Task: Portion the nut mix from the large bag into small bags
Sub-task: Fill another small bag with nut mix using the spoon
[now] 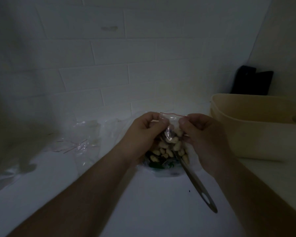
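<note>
Far left of the grip, loose clear small bags (82,142) lie on the white counter (143,211). The left hand (144,132) and right hand (202,134) each pinch a top corner of a small bag (171,124) holding nuts. Directly beneath it sits the large bag (164,156) with a metal scoop (195,182). Right of the grip stands a beige tub (256,127).

Between my left hand (144,132) and right hand (202,135) hangs the small bag (172,127), above the large bag (162,159) on the bench (143,202). A spoon (195,182) lies in that bag — handle toward me. Spare bags (80,141) lie left of my hands; a tub (256,127) stands right — a wall (109,65) behind.
</note>
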Demonstrator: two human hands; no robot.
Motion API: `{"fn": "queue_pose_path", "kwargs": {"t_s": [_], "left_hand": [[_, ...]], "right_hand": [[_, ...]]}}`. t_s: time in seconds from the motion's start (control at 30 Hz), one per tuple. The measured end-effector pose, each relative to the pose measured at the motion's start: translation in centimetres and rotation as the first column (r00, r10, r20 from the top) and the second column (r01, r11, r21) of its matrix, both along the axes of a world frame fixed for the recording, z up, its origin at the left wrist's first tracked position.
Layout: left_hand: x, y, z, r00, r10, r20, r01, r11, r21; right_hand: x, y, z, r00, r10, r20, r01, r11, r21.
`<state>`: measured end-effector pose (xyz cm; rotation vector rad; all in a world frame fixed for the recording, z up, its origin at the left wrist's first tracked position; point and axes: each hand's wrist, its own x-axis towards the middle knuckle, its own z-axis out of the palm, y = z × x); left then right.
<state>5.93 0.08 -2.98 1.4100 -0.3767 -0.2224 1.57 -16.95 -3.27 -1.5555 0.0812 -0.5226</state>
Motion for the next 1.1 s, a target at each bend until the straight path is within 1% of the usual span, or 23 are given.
{"fn": "queue_pose_path", "kwargs": {"t_s": [0.2,0.4,0.6,0.9,1.1], "left_hand": [[0.1,-0.25,0.2,0.999,0.047,-0.017,-0.048,0.997,-0.064],[0.46,-0.12,0.05,0.988,0.148,0.04,-0.144,0.986,-0.083],[0.53,-0.02,0.06,0.987,0.153,0.047,-0.15,0.986,-0.078],[0.37,-0.02,0.1,0.985,0.171,0.04,-0.168,0.984,-0.063],[0.18,-0.39,0.16,0.985,0.169,0.014,-0.168,0.983,-0.069]], "right_hand": [[0.13,0.11,0.01,1.0,-0.008,-0.014,0.009,0.999,0.051],[0.04,0.14,0.34,1.0,0.006,-0.025,-0.005,0.999,0.054],[-0.07,-0.18,0.26,0.999,-0.018,-0.041,0.017,1.0,-0.025],[0.0,0.04,0.19,0.997,-0.053,-0.06,0.049,0.996,-0.074],[0.03,0.12,0.27,0.998,-0.032,-0.06,0.03,0.999,-0.035]]}}
